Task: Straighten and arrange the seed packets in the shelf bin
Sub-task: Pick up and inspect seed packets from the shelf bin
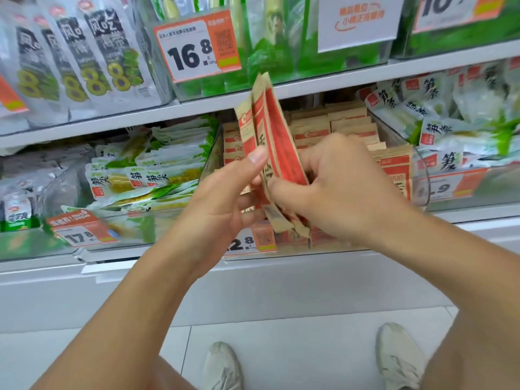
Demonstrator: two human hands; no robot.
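Both hands, left hand (225,190) and right hand (334,190), pinch an upright sheaf of seed packets (270,136), probably three, with the shelf bin (419,170) just beyond them.

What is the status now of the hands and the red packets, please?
Left hand and right hand: both grip the fanned packets, lifted before the bin. More packets stand inside. Nothing in the way.
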